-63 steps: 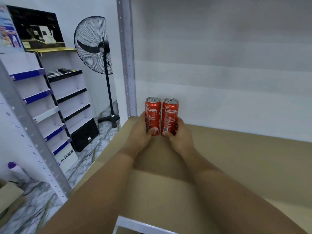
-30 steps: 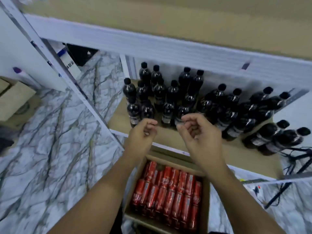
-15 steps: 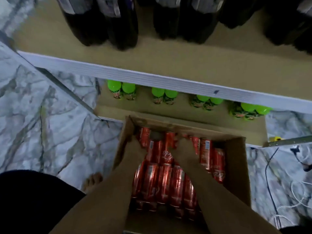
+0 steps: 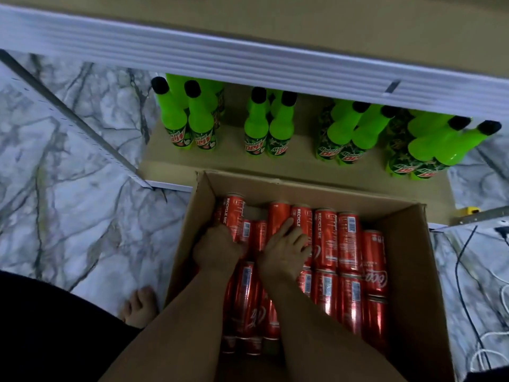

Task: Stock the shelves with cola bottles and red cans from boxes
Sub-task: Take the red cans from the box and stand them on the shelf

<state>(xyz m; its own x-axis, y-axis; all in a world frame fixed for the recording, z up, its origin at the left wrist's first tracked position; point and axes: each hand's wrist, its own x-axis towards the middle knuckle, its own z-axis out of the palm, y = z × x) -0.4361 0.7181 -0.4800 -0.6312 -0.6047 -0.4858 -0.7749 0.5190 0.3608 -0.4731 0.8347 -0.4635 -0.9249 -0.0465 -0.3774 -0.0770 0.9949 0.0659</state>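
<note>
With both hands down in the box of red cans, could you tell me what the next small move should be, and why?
Probably close each hand on one can and lift. The left hand and the right hand rest on the red cans lying in the cardboard box, and no can is raised yet.

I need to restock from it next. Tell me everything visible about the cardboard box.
The cardboard box is plain brown, open-topped, and sits on the marble floor against the lowest shelf. Red cans lie on their sides inside, in rows, leaving a gap at its right wall. The left hand and right hand reach into it.
</note>
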